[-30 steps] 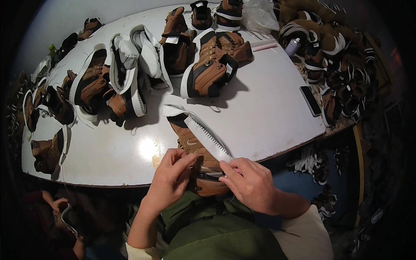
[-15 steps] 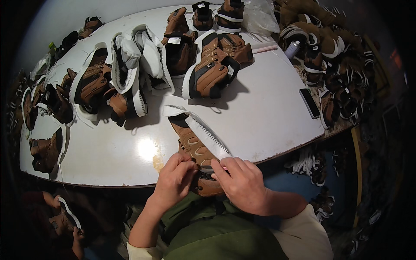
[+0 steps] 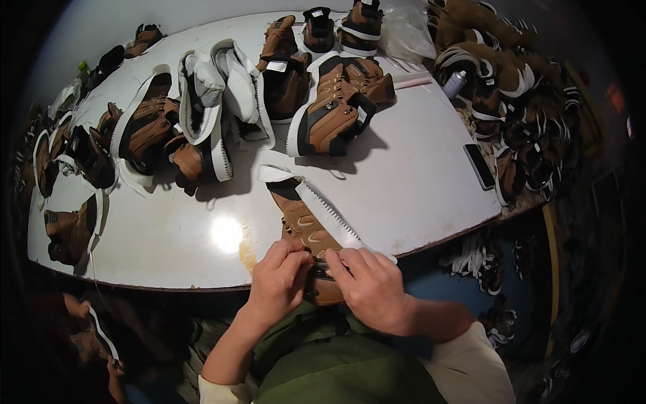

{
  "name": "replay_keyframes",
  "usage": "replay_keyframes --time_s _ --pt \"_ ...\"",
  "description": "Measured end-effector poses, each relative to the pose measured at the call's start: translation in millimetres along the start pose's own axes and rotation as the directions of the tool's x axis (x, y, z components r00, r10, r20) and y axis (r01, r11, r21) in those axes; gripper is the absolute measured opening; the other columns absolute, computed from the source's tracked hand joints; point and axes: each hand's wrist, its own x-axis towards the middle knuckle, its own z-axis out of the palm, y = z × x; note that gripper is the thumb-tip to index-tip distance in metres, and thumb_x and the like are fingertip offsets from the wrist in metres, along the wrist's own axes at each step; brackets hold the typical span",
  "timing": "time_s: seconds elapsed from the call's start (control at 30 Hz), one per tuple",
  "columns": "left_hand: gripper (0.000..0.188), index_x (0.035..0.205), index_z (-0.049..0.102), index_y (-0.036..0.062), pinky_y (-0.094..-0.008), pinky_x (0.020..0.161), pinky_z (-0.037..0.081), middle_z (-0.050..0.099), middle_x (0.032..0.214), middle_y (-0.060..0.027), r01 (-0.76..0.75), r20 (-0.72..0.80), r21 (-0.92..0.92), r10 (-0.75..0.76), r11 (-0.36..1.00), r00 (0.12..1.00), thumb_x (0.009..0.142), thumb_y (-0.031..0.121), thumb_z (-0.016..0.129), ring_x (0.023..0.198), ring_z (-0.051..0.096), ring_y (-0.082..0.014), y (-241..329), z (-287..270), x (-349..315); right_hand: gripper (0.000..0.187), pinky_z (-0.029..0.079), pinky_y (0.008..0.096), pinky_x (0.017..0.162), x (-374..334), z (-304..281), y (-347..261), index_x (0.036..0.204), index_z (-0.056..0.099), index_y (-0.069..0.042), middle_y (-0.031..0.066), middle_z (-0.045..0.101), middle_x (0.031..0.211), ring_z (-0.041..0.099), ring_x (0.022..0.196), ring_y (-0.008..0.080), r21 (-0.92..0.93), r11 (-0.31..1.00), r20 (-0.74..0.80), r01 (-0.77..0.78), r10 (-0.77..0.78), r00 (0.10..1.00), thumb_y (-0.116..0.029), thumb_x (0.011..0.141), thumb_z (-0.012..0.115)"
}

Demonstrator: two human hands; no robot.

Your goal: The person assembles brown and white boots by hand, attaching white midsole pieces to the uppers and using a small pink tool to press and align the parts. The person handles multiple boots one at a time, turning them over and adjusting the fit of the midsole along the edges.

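A brown shoe (image 3: pixel 303 219) lies at the table's front edge, its near end over my lap. Along its right side runs a loose white sole strip (image 3: pixel 330 214) with a toothed stitched edge, partly standing away from the upper. My left hand (image 3: pixel 277 283) is closed in a pinch on the shoe's near part. Just to the right, my right hand (image 3: pixel 373 291) grips the same part, thumb and forefinger close to the left fingertips. A dark opening in the shoe shows between the hands. The fingertips hide exactly what they pinch.
Several brown shoes (image 3: pixel 330 128) with white soles stand across the white table (image 3: pixel 417 182). On its right edge lies a black phone (image 3: pixel 478 166), with a spray can (image 3: pixel 455 84) farther back. Shoes are heaped at right. At lower left, another person's hands (image 3: pixel 116 367) hold a shoe.
Both hands keep pinching the shoe, with small finger movements. The white strip's near end now shows beyond my right hand. The view has shifted slightly.
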Motion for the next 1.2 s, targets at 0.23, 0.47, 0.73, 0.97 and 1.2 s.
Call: replay_keyframes --time_s 0.23,0.47,0.73,0.97,1.2 --pt "0.011 0.085 0.060 -0.0007 -0.0286 0.071 0.047 0.057 0.089 -0.0117 0.214 -0.143 -0.187 -0.242 0.959 0.960 0.076 -0.005 0.065 0.078 0.058 -0.0227 -7.2 -35.9 -29.8 0.033 0.050 0.0305 0.057 4.8 -23.4 12.9 0.108 0.061 0.000 0.0079 0.056 0.084 0.060 0.074 0.0196 0.441 0.867 0.071 -0.232 0.224 0.972 -0.005 0.076 0.067" --pt "0.020 0.065 0.062 0.0000 -0.0311 0.061 0.047 0.061 0.069 -0.0084 0.571 0.401 0.076 -0.550 0.817 0.733 0.077 0.014 0.071 0.066 0.058 -0.0240 -29.4 -94.4 -140.8 0.051 0.049 0.0298 0.050 -2.1 -14.3 32.5 0.107 0.059 -0.002 0.0090 0.053 0.082 0.058 0.063 0.0156 0.478 0.797 -0.056 -0.368 0.447 0.893 -0.015 0.065 0.084" --pt "0.057 0.117 0.052 0.0023 -0.0390 0.080 0.050 0.058 0.110 -0.0166 0.429 0.161 -0.091 -0.412 0.899 0.897 0.073 0.031 0.076 0.094 0.060 -0.0345 1.7 -55.9 -56.8 0.042 0.046 0.0339 0.052 31.4 15.3 17.5 0.102 0.062 -0.004 0.0081 0.056 0.076 0.058 0.060 0.0247 0.112 0.947 -0.067 -0.300 0.309 0.949 -0.023 0.068 0.077" --pt "0.038 0.110 0.057 0.0026 -0.0400 0.068 0.050 0.063 0.089 -0.0154 0.334 0.010 -0.045 -0.334 0.942 0.943 0.074 0.011 0.068 0.079 0.061 -0.0358 -16.7 9.3 -63.6 0.035 0.047 0.0358 0.055 12.8 14.9 39.3 0.099 0.061 -0.002 0.0089 0.056 0.071 0.058 0.062 0.0261 0.028 0.963 -0.139 -0.267 0.268 0.953 -0.007 0.064 0.067" --pt "0.036 0.106 0.063 0.0043 -0.0383 0.065 0.051 0.065 0.085 -0.0151 0.138 -0.245 -0.121 -0.164 0.983 0.956 0.070 0.002 0.065 0.076 0.063 -0.0332 -6.8 -1.1 -25.7 0.023 0.047 0.0326 0.058 7.3 0.8 60.9 0.092 0.060 0.003 0.0139 0.057 0.072 0.058 0.064 0.0288 0.388 0.817 0.025 -0.426 0.453 0.891 -0.001 0.069 0.060"
